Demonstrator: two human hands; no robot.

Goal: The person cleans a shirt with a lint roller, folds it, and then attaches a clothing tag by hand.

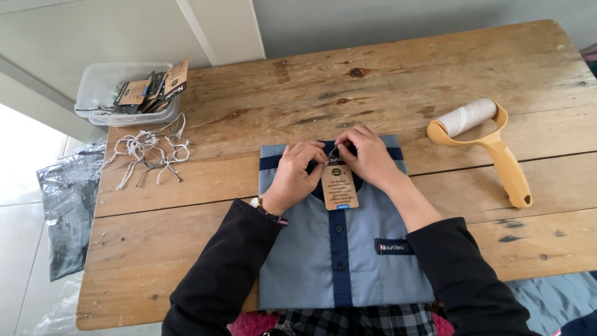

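A brown cardboard hang tag (pixel 339 185) is pinched at its string by the closed grip of the left hand (pixel 297 172) and right hand (pixel 368 155), over the collar of a folded grey-blue shirt (pixel 298 249) lying beneath them on the wooden tabletop (pixel 398 81).

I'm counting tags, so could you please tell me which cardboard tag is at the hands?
The tag lying on the folded shirt; the other tags sit in the plastic tub.

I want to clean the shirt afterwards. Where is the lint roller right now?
In the head view the lint roller lies on the wooden table, on the person's right, apart from the folded blue shirt, its handle pointing toward the table's near right side.
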